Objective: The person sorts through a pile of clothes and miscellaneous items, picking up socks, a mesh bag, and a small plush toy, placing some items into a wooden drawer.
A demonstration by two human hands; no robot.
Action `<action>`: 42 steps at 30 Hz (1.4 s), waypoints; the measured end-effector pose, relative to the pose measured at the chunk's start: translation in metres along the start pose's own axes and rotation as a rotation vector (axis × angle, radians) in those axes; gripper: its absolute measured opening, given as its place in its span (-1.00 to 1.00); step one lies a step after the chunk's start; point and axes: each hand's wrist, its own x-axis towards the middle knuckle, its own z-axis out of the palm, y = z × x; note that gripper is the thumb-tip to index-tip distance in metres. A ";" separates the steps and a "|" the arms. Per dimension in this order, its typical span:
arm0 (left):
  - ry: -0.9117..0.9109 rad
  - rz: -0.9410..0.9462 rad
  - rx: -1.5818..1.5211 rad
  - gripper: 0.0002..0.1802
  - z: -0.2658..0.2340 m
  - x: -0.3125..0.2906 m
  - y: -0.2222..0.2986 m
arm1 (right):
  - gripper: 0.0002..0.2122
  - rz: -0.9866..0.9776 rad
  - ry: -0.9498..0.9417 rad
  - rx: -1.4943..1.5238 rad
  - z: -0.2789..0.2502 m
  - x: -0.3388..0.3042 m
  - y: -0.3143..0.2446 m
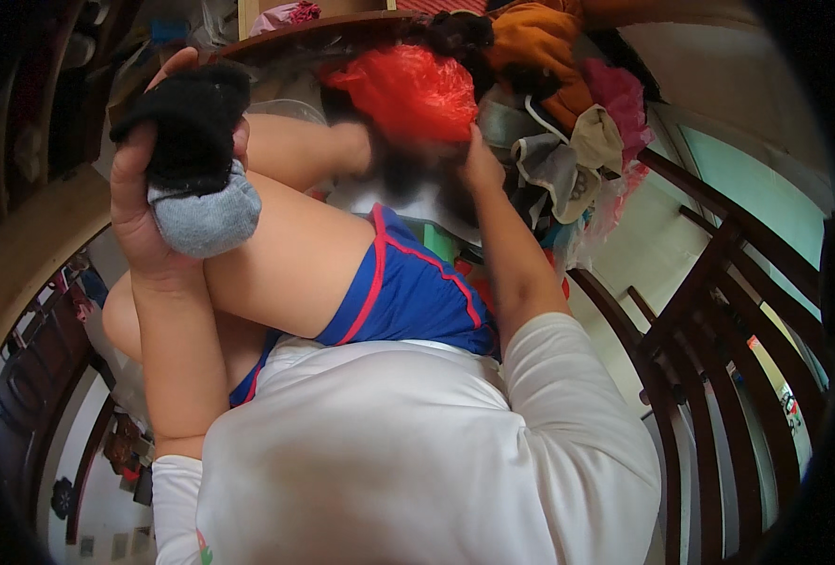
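Hands [142,212] on socks [201,155], red bag [410,94]

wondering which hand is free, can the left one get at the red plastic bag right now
Probably not without putting something down: the left hand is wrapped around a black cloth bundle and a gray cloth bundle, while the right hand is at the edge of the red plastic bag.
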 end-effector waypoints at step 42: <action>-0.044 0.018 0.179 -0.20 -0.005 -0.001 0.003 | -0.67 0.096 -0.275 -0.118 -0.018 -0.135 0.103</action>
